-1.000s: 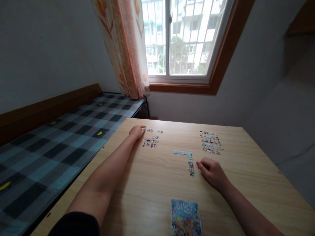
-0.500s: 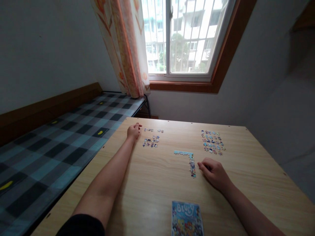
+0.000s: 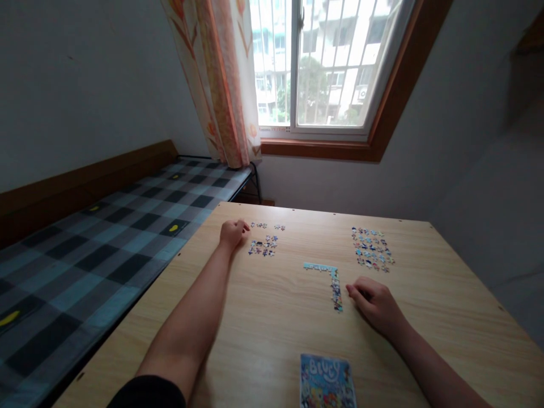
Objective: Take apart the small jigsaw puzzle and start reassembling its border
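Observation:
My left hand (image 3: 232, 232) reaches far across the wooden table (image 3: 263, 334), fingers curled in a pinch just left of a small cluster of loose puzzle pieces (image 3: 264, 246); what it pinches is too small to make out. My right hand (image 3: 375, 305) rests on the table with fingers curled, fingertips close to the right side of an L-shaped strip of joined puzzle pieces (image 3: 332, 279). A larger spread of loose pieces (image 3: 372, 249) lies beyond the right hand. A picture card reading "Bluey" (image 3: 326, 382) lies near the front edge.
A bed with a checked blue-and-black cover (image 3: 106, 232) runs along the table's left side. A window (image 3: 323, 62) with an orange patterned curtain (image 3: 216, 79) is on the far wall. A few stray pieces (image 3: 267, 226) sit near the table's far edge.
My left hand pulled back slightly from the far pieces, with its fingers curled tighter. My right hand stays beside the joined strip. The view shifted a little.

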A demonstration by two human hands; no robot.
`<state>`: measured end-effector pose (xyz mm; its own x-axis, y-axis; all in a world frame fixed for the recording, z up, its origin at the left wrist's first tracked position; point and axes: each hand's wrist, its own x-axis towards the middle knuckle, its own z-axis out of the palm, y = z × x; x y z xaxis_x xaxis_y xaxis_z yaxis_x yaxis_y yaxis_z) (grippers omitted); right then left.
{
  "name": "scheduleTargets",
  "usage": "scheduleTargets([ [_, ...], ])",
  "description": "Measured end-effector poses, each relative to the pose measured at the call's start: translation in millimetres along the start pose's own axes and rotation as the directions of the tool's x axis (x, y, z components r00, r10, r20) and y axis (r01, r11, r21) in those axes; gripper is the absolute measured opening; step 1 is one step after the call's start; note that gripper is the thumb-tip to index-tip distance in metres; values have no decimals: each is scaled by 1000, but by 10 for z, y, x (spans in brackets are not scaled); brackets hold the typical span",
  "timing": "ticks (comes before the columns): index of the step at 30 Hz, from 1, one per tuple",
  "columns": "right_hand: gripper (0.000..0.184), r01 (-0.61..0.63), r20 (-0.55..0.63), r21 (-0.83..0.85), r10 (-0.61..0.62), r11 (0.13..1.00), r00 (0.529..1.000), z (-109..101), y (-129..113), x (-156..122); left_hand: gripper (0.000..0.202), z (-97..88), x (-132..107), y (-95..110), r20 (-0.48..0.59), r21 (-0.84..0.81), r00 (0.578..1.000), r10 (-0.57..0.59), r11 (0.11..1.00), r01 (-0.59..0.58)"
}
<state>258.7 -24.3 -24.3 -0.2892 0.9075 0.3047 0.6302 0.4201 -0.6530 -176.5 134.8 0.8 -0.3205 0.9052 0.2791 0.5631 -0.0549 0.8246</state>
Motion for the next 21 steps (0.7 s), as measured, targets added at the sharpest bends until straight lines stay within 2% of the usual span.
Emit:
scheduleTargets([
  [2, 46, -2, -4, 0, 2, 1000, 1000, -1, -3, 0, 31, 11, -49, 107, 110, 101, 987, 117, 987, -128],
  [4, 46, -2, -8, 0, 2, 1000, 1000, -6, -10, 1, 27, 54, -88, 222, 261, 245, 939, 226, 925, -290],
  [6, 46, -1, -8, 3, 1, 1000, 1000, -11, -17, 3, 28, 117, -122, 316, 395, 362, 884, 249, 842, -399],
  [9, 45, 1, -11, 8, -1, 1000, 1000, -17, -20, 6, 26, 197, -166, 385, 494, 415, 845, 205, 798, -436],
  [17, 44, 9, -22, -12, -9, 1000, 1000, -22, -33, 32, 19, 259, -162, 390, 508, 453, 837, 202, 764, -459],
  [21, 43, -3, -37, -17, 2, 1000, 999, -32, -44, 56, 10, 253, -72, 420, 478, 393, 859, 184, 830, -397],
])
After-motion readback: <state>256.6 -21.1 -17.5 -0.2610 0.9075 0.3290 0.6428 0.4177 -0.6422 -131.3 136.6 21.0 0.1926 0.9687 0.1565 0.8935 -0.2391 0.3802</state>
